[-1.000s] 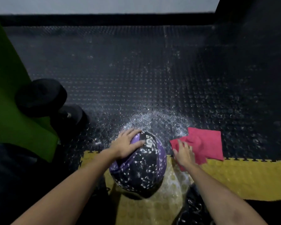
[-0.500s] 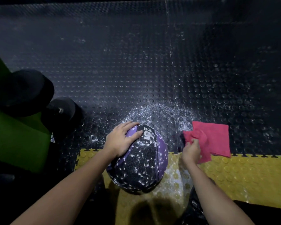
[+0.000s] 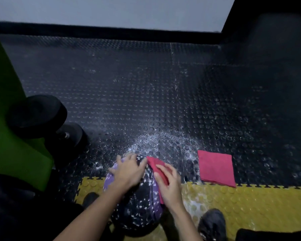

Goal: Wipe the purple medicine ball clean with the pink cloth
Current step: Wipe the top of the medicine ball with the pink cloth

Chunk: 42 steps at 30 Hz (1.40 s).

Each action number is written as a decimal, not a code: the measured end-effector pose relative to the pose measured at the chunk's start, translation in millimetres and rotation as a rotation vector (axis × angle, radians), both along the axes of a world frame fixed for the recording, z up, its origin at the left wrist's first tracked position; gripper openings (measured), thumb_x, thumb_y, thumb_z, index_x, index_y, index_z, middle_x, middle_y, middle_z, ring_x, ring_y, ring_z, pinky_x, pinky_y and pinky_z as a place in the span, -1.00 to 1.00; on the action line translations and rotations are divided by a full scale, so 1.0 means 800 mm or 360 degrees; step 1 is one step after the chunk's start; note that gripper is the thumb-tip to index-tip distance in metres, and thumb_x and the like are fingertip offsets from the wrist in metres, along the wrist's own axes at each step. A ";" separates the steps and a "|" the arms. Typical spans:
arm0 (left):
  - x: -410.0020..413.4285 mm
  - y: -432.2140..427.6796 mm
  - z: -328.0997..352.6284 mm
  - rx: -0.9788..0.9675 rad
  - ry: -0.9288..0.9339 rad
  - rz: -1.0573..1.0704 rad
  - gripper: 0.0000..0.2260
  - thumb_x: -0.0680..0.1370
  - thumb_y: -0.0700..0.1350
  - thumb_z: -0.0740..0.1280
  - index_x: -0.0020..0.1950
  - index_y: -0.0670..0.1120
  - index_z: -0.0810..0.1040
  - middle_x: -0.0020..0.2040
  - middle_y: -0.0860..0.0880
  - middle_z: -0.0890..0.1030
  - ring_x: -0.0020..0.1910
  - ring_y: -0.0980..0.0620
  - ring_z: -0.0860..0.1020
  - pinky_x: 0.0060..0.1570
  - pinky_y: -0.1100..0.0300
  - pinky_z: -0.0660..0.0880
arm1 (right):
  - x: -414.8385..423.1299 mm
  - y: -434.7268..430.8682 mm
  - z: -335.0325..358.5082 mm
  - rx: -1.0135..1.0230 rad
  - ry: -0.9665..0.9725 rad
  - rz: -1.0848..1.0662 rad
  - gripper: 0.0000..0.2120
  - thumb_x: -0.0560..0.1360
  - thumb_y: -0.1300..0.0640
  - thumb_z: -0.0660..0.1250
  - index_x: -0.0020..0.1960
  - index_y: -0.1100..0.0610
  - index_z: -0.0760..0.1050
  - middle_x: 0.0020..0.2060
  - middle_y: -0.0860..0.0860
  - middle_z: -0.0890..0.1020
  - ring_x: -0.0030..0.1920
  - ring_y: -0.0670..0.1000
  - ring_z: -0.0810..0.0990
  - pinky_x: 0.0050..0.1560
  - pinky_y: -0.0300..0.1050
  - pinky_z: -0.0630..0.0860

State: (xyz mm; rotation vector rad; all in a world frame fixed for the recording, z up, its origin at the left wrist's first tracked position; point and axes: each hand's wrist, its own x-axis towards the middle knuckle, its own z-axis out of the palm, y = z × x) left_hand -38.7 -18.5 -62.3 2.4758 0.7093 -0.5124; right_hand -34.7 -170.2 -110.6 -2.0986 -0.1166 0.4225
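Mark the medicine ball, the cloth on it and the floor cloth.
medicine ball point(image 3: 139, 209): head view, speckled lower part.
cloth on the ball point(image 3: 153, 162): head view, far end.
floor cloth point(image 3: 215, 168): head view, middle.

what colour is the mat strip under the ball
Yellow, with raised studs: the yellow studded floor mat shows best in the head view.
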 end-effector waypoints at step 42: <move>-0.049 0.067 -0.026 0.0009 -0.0301 0.0555 -0.64 0.58 0.19 0.11 0.35 0.21 0.41 0.41 0.05 0.31 0.37 -0.06 0.29 0.28 -0.07 0.30 | -0.009 0.063 0.029 -0.0360 -0.0125 0.0138 -0.69 0.54 -0.07 0.15 0.28 -0.15 0.37 0.15 -0.31 0.36 0.08 -0.22 0.29 -0.27 -0.51 0.21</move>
